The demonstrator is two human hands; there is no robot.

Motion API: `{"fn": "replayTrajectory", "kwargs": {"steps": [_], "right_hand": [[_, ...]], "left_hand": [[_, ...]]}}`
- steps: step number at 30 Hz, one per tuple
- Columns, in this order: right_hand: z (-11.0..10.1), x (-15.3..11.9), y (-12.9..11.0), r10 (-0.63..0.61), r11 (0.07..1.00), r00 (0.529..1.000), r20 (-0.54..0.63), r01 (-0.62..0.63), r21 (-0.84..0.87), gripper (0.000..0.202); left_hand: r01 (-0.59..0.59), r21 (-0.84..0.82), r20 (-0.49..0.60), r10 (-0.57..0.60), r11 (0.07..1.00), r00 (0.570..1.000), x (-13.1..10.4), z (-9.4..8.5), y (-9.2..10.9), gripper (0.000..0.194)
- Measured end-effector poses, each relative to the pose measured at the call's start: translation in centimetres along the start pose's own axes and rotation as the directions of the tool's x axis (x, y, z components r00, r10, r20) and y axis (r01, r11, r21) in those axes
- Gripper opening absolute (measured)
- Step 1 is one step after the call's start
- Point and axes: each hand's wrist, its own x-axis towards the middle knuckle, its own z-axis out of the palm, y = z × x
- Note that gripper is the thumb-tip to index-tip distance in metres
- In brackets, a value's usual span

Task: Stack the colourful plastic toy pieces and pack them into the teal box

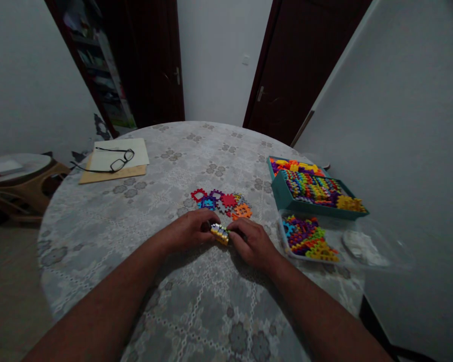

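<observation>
Between my two hands is a small block of interlocking plastic pieces (220,233), grey-white on top and yellow below. The fingers of my left hand (191,229) close on its left end. My right hand (254,242) pinches its right end, where a bit of green shows by the fingertips. Just beyond my hands lies a loose group of flat notched pieces: a red one (229,200), an orange one (242,211), a blue one (207,202), and several purple, grey and yellow ones. My fingers partly hide the block.
At the right stand teal boxes (305,205) packed with colourful pieces, and a clear plastic tub (287,246) holding more. A clear lid (396,246) with a white packet lies beside it. Eyeglasses (118,164) rest on papers (141,148) at the far left of the round table (166,186).
</observation>
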Motion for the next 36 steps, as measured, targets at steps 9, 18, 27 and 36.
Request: {"fn": "replayTrajectory", "kwargs": {"steps": [9, 18, 27, 36], "right_hand": [[-0.4, 0.8, 3.9, 0.249, 0.765, 0.929, -0.275, -0.363, -0.531, 0.036], [0.3, 1.7, 4.5, 0.367, 0.743, 0.885, -0.285, -0.464, -0.482, 0.01], [1.2, 1.4, 5.5, 0.231, 0.818, 0.897, -0.377, -0.389, -0.423, 0.012], [-0.3, 2.0, 3.7, 0.399, 0.907, 0.834, -0.381, -0.421, 0.029, 0.017]], "left_hand": [[0.0, 0.011, 0.03, 0.0, 1.0, 1.0, -0.1, 0.0, 0.6, 0.027], [0.0, 0.006, 0.046, 0.0, 1.0, 0.999, 0.0, 0.1, 0.4, 0.026], [-0.011, -0.054, 0.041, 0.013, 0.998, 0.999, 0.0, 0.2, 0.5, 0.025], [-0.015, -0.032, 0.03, 0.016, 0.999, 0.999, -0.2, 0.1, 0.8, 0.028]]}}
